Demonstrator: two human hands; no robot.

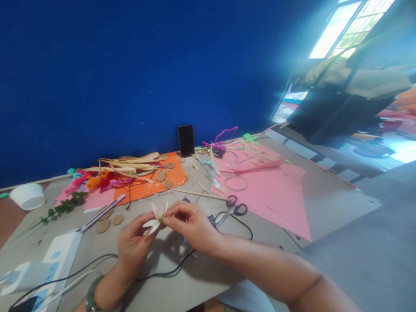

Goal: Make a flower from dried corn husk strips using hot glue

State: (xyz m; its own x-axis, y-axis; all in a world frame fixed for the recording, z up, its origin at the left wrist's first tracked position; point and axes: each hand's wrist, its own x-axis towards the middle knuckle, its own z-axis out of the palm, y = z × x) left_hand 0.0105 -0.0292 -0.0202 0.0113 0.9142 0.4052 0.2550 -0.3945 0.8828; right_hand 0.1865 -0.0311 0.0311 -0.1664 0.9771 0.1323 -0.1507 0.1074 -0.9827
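Observation:
Between my two hands is a small pale flower with pointed petals, held above the near part of the table. My left hand pinches it from the left, near the lower petals. From the right, the thumb and forefinger of my right hand close on its middle. The fingertips hide part of its centre. Just beyond my right hand lie dark-handled scissors, and a thin pale stick rests behind them.
Orange paper carries pale dried husk strips and several wooden discs. Pink sheets cover the right side. A phone leans on the blue wall. At left are a white cup, a leafy sprig and a power strip with cables.

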